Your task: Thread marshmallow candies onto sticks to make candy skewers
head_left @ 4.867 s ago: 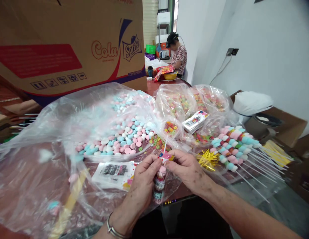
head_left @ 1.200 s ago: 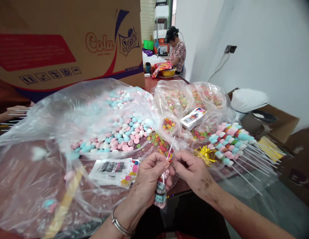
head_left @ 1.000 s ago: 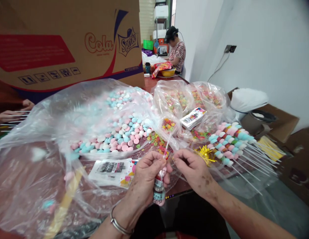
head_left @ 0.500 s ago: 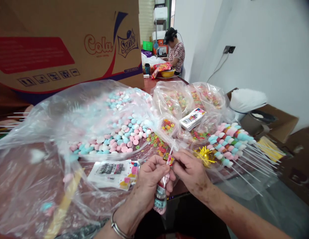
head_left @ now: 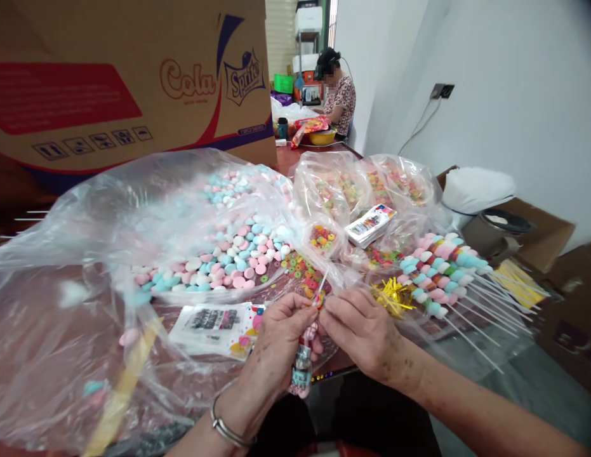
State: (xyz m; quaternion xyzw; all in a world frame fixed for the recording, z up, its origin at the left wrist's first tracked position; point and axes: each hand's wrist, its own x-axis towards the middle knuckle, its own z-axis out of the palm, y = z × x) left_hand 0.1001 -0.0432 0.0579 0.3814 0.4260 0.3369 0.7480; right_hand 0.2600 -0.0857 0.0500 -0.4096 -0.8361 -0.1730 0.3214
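My left hand [head_left: 283,336] is closed around a marshmallow skewer in a printed clear wrapper [head_left: 301,373], held head down with its white stick [head_left: 323,280] pointing up. At the gathered neck of the wrapper, the fingers of my right hand [head_left: 366,330] are pinched together. Whether a tie lies between those fingertips is hidden. Left of my hands lies a stack of printed wrapper bags [head_left: 212,329]. Gold twist ties [head_left: 394,297] are piled beyond my right hand, beside several unwrapped marshmallow skewers [head_left: 440,266] with their sticks towards the right.
A large plastic bag of pink, blue and white marshmallows [head_left: 228,260] spreads across the left. Behind are bags of ring-shaped gummies [head_left: 347,187], more printed bags [head_left: 370,225] and a tall cardboard box [head_left: 133,38]. Another person [head_left: 340,98] sits at the far end.
The wrapped skewer and my left hand have shifted slightly left and up. My right fingers have closed in tighter at the wrapper's neck.
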